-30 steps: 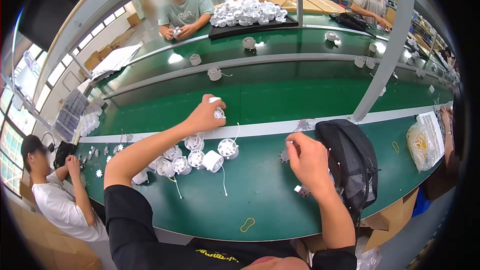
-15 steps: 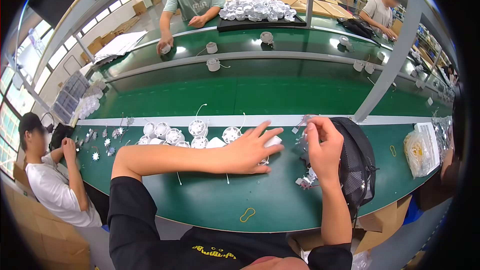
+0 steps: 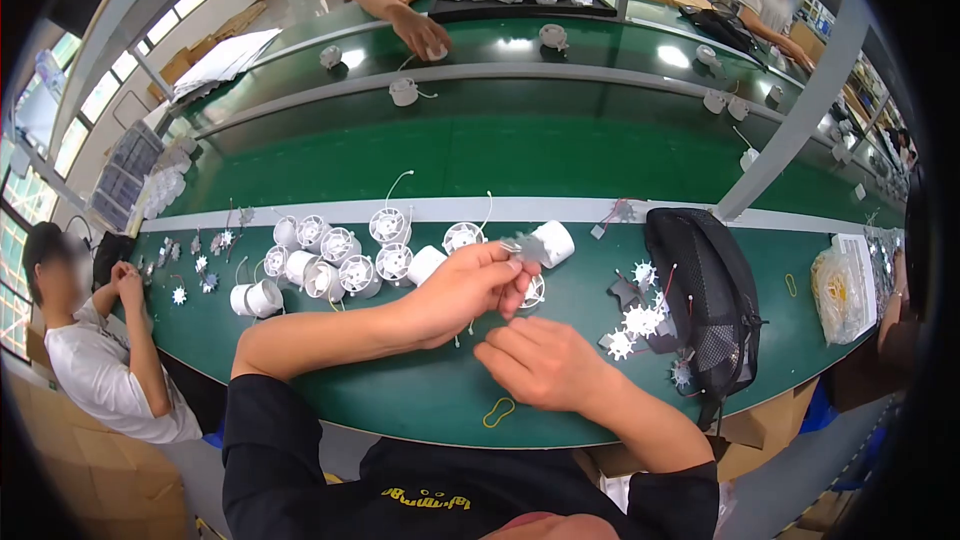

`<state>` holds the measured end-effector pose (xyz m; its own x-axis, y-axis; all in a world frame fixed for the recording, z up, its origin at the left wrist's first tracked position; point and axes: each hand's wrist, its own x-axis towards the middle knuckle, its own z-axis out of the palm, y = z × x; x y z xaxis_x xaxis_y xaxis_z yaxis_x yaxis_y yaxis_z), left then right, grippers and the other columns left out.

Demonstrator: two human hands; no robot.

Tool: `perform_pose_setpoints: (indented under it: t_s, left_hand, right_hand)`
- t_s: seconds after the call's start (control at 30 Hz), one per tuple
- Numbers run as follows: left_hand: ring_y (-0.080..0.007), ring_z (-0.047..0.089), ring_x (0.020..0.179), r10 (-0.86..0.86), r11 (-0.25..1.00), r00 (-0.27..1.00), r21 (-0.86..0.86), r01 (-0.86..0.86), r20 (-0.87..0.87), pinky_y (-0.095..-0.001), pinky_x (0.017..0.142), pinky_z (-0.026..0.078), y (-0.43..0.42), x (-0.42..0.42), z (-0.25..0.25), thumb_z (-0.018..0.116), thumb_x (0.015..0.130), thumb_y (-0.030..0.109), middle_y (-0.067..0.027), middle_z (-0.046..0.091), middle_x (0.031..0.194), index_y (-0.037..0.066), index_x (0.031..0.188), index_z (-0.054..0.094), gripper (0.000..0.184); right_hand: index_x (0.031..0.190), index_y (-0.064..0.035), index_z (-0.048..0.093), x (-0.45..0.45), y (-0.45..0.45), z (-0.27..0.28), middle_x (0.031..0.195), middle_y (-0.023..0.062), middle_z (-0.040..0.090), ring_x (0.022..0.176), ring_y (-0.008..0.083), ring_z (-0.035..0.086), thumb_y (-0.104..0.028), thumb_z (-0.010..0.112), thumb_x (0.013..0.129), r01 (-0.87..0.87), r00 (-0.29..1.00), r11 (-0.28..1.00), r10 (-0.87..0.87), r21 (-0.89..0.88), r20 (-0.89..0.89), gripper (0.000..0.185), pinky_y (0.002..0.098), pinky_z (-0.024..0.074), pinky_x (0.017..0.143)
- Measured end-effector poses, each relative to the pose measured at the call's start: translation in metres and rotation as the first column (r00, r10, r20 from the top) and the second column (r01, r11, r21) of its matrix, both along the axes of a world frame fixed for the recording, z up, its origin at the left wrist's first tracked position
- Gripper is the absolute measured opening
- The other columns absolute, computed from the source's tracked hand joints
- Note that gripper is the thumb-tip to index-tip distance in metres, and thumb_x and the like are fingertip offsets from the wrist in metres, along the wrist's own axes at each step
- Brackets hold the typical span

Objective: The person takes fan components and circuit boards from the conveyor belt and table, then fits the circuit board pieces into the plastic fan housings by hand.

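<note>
Green tabletop (image 3: 400, 385) below; left hand (image 3: 468, 292) pinches small grey part (image 3: 523, 247), blurred; right hand (image 3: 540, 364) curled.

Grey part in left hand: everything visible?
The grey part is flat-looking, with an uneven edge; material and finer detail are unclear. The left hand pinches it by thumb and fingers, above the green bench. In view it overlaps a white housing; contact there can't be told. The right hand is apart from it.
</note>
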<state>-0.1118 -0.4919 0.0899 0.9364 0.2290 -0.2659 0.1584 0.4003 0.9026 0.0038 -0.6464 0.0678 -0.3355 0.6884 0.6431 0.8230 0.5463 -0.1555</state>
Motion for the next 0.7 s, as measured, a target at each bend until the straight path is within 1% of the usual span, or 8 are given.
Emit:
perform_pose_setpoints:
  t_s: [0.07, 0.13, 0.2, 0.3, 0.33, 0.43, 0.5, 0.7]
  left_hand:
    - [-0.0112, 0.058, 0.082, 0.063, 0.992, 0.998, -0.113, -0.06, 0.018, -0.03, 0.071, 0.048, 0.002, -0.006, -0.002, 0.044, 0.11, 0.017, -0.0038, 0.062, 0.091, 0.001, 0.107, 0.063, 0.025]
    - [-0.0119, 0.055, 0.072, -0.02, 0.999, 0.997, 0.045, 0.016, 0.069, -0.0312, 0.064, 0.045, 0.005, -0.012, -0.004, 0.047, 0.108, 0.014, -0.0024, 0.059, 0.082, 0.002, 0.104, 0.064, 0.021]
    - [-0.0122, 0.054, 0.067, -0.068, 0.992, 0.993, 0.116, 0.057, 0.092, -0.0317, 0.06, 0.043, 0.007, -0.016, -0.005, 0.048, 0.107, 0.013, -0.0017, 0.057, 0.077, 0.003, 0.103, 0.064, 0.019]
    - [-0.0237, 0.06, 0.058, -0.222, 0.535, 0.961, 0.845, -0.024, 0.167, -0.0357, 0.053, 0.046, 0.006, -0.02, -0.004, 0.058, 0.097, 0.012, -0.0074, 0.062, 0.074, 0.004, 0.095, 0.061, 0.009]
    - [-0.0237, 0.06, 0.058, -0.22, 0.544, 0.96, 0.839, -0.026, 0.172, -0.0357, 0.053, 0.046, 0.005, -0.021, -0.008, 0.058, 0.097, 0.012, -0.0074, 0.062, 0.074, 0.004, 0.095, 0.061, 0.009]
    - [-0.0322, 0.062, 0.058, -0.278, 0.222, 0.941, 0.966, -0.132, 0.192, -0.0404, 0.049, 0.047, -0.001, -0.024, -0.02, 0.063, 0.09, 0.01, -0.0106, 0.062, 0.076, 0.004, 0.095, 0.062, 0.008]
    - [-0.0308, 0.062, 0.058, -0.279, 0.24, 0.938, 0.961, -0.14, 0.206, -0.0401, 0.048, 0.047, 0.001, -0.024, -0.022, 0.064, 0.089, 0.01, -0.0093, 0.061, 0.075, 0.005, 0.093, 0.061, 0.007]
    - [-0.027, 0.063, 0.063, -0.289, 0.246, 0.941, 0.964, -0.103, 0.174, -0.0382, 0.049, 0.048, 0.004, -0.025, -0.022, 0.065, 0.088, 0.008, -0.0072, 0.06, 0.079, 0.006, 0.093, 0.061, 0.006]
  right_hand:
    - [0.095, -0.0026, 0.068, -0.001, 0.002, -0.001, 0.087, 0.0069, 0.064, 0.069, 0.0236, 0.061, -0.002, 0.073, 0.076, -0.017, 0.997, 1.0, 0.015, -0.021, -0.078, 0.02, 0.0335, 0.0503, 0.061]
    - [0.096, -0.0026, 0.068, 0.003, 0.003, -0.001, 0.087, 0.0068, 0.064, 0.068, 0.0229, 0.061, -0.003, 0.074, 0.076, -0.021, 0.994, 0.999, 0.017, -0.033, -0.109, 0.02, 0.033, 0.0498, 0.06]
    - [0.098, -0.0017, 0.068, 0.015, -0.001, 0.004, 0.084, 0.0061, 0.064, 0.067, 0.0206, 0.061, -0.007, 0.075, 0.079, 0.121, 0.924, 0.992, -0.119, -0.017, -0.362, 0.021, 0.0319, 0.049, 0.061]
    - [0.101, -0.0007, 0.068, 0.019, 0.004, 0.012, 0.082, 0.0059, 0.064, 0.067, 0.0185, 0.061, -0.01, 0.076, 0.082, 0.196, 0.816, 0.973, -0.229, -0.117, -0.531, 0.023, 0.031, 0.0488, 0.061]
    - [0.102, 0.0, 0.068, 0.019, 0.007, 0.017, 0.081, 0.006, 0.065, 0.067, 0.0175, 0.062, -0.012, 0.076, 0.083, 0.189, 0.769, 0.961, -0.273, -0.203, -0.577, 0.024, 0.0307, 0.049, 0.061]
    - [0.104, 0.0014, 0.067, 0.022, 0.005, 0.021, 0.079, 0.0065, 0.066, 0.068, 0.0166, 0.064, -0.013, 0.075, 0.086, 0.101, 0.721, 0.902, -0.357, -0.421, -0.594, 0.024, 0.0301, 0.0501, 0.062]
    - [0.105, 0.0028, 0.066, 0.029, 0.002, 0.022, 0.079, 0.0071, 0.067, 0.069, 0.0169, 0.066, -0.01, 0.072, 0.089, -0.054, 0.742, 0.765, -0.399, -0.642, -0.539, 0.022, 0.0297, 0.0519, 0.064]
    - [0.108, 0.0042, 0.064, 0.047, -0.002, 0.025, 0.084, 0.0085, 0.07, 0.073, 0.0142, 0.068, -0.005, 0.07, 0.091, -0.153, 0.747, 0.738, -0.35, -0.658, -0.566, 0.02, 0.0275, 0.0541, 0.067]
